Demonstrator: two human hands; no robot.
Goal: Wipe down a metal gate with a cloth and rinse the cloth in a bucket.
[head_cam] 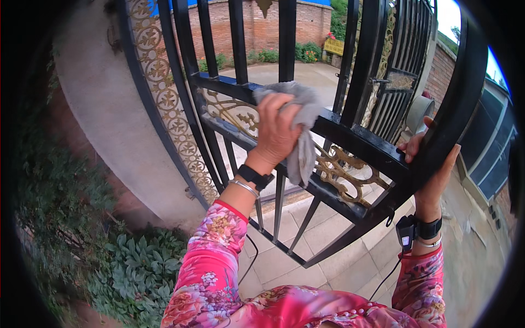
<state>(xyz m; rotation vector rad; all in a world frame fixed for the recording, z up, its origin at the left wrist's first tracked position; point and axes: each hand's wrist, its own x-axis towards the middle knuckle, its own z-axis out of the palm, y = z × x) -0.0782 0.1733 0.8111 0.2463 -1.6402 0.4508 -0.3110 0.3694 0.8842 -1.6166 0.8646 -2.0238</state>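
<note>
A bunched grey cloth [305,110] is in my left hand [275,133], pressed against the upper crossbar [225,85] of a black metal gate leaf. Part of the cloth hangs below my fingers, over the gold scrollwork panel [348,170] between two crossbars. My right hand [434,184] is around the thick outer post [451,110] of this gate leaf, fingers on one side and the rest of the hand on the other. The post hides the middle of that hand. Each wrist wears a black band and a silver bangle.
On the left, a fixed strip of gold ironwork [168,92] borders a pale wall [98,82], with leafy plants [137,262] below. Another black gate leaf [404,82] stands behind at right. A metal bucket [420,112] is near it. Paving tiles [344,250] lie underneath.
</note>
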